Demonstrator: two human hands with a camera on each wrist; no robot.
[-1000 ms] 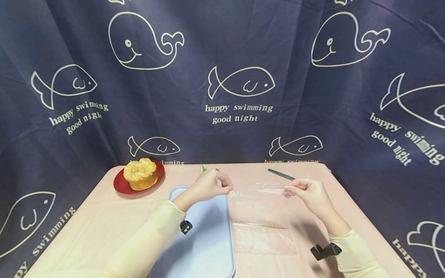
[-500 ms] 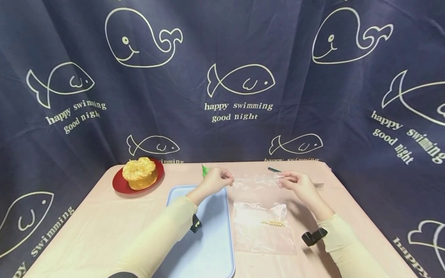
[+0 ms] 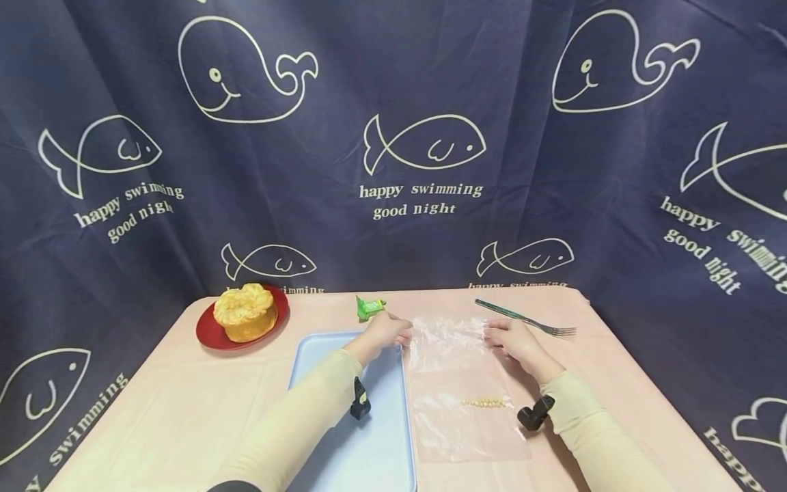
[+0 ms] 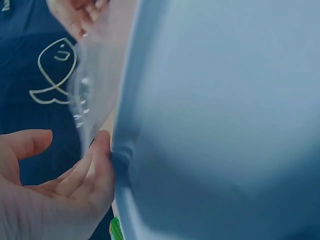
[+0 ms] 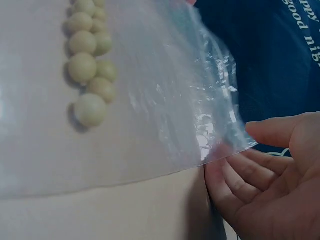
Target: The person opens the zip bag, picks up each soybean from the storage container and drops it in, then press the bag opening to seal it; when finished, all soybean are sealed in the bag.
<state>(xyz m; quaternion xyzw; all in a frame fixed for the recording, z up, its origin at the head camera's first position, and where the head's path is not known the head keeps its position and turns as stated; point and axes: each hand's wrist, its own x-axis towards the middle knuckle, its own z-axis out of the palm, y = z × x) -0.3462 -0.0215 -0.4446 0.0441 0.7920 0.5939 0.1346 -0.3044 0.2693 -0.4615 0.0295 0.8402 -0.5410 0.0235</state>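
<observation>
A clear plastic bag (image 3: pixel 458 379) lies over the pink cloth, with a string of pale round beads (image 5: pixel 82 67) seen through it. At the bag's far left corner is my left hand (image 3: pixel 384 333); in the left wrist view its thumb stands apart from the fingers, whose tips touch the bag's edge beside the blue tray (image 4: pixel 215 100). My right hand (image 3: pixel 516 342) is at the far right corner. There the fingers reach under the film and the thumb stands away from them, as the right wrist view shows.
Left of the bag lies the blue tray, partly under my left arm. A red plate (image 3: pixel 212 328) at the far left holds a yellow bread-like bun (image 3: pixel 246 314). A green packet (image 3: pixel 369 307) lies behind my left hand. The fork (image 3: pixel 529 320) is beyond my right hand.
Both hands have lowered the bag's raised far edge onto the table and loosened from its corners. The green packet and the whole fork have come into view.
</observation>
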